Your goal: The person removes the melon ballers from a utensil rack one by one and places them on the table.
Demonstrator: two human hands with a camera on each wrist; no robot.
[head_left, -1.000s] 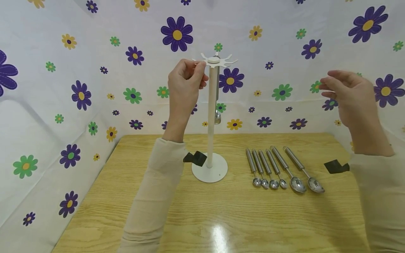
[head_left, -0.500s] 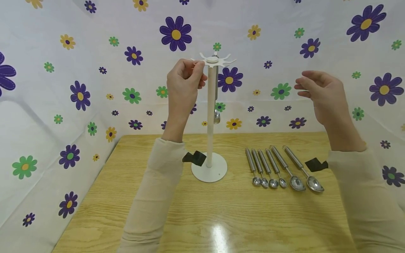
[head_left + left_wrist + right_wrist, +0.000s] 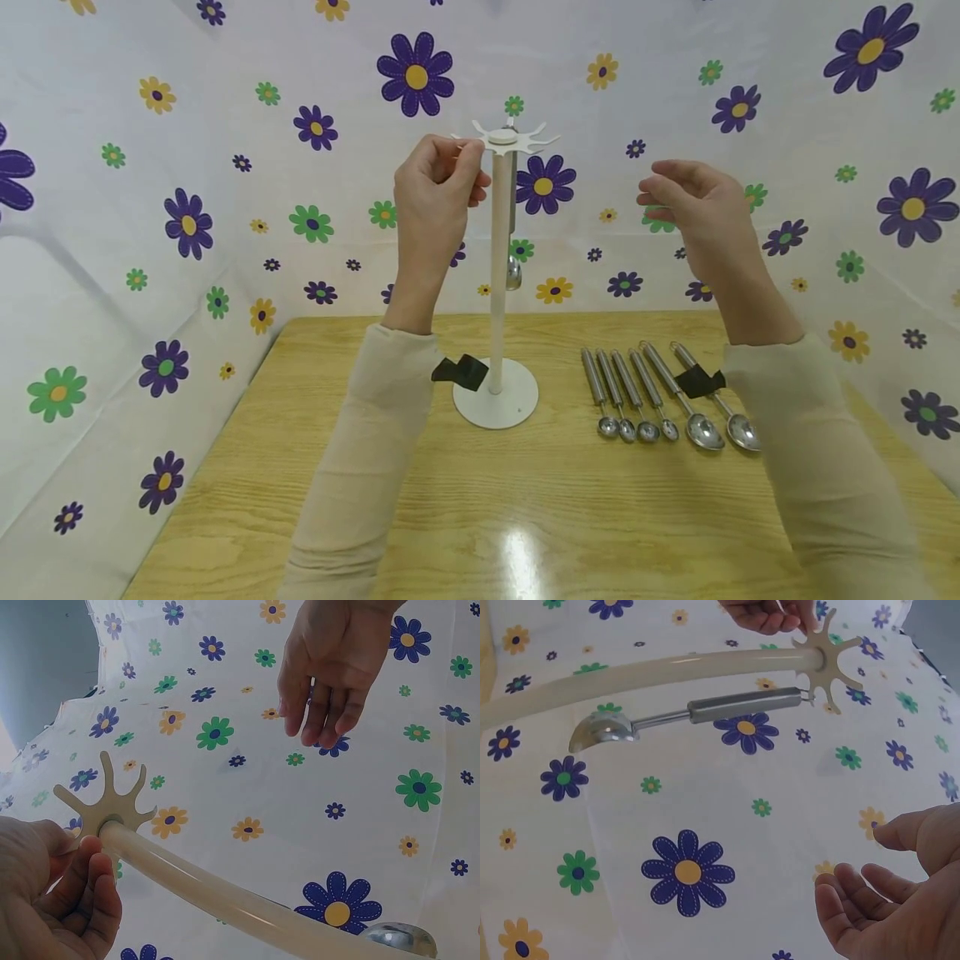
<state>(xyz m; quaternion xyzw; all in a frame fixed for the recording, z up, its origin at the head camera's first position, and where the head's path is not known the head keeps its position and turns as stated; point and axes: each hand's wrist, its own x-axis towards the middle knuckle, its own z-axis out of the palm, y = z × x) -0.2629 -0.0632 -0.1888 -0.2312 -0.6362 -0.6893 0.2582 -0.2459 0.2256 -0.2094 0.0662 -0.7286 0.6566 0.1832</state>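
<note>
A white stand (image 3: 498,275) with a hooked top (image 3: 831,673) rises from a round base on the table. My left hand (image 3: 433,196) pinches one of its hook arms between thumb and fingertips, seen also in the left wrist view. From a hook at the back hangs a steel scoop (image 3: 742,704) by its handle ring, bowl down; the pole partly covers it in the head view. My right hand (image 3: 705,208) is in the air right of the stand, holding nothing, with fingers loosely bent and thumb apart (image 3: 911,892).
Several steel scoops and spoons (image 3: 703,432) lie in a row on the wooden table (image 3: 585,517), right of the base (image 3: 480,412); my right sleeve (image 3: 802,442) overlaps the rightmost one. A flower-printed cloth (image 3: 600,33) stands behind and at the sides.
My right hand has moved left through the air toward the stand, from the far right. The left hand keeps its pinch on the hook arm; the hanging scoop stays put.
</note>
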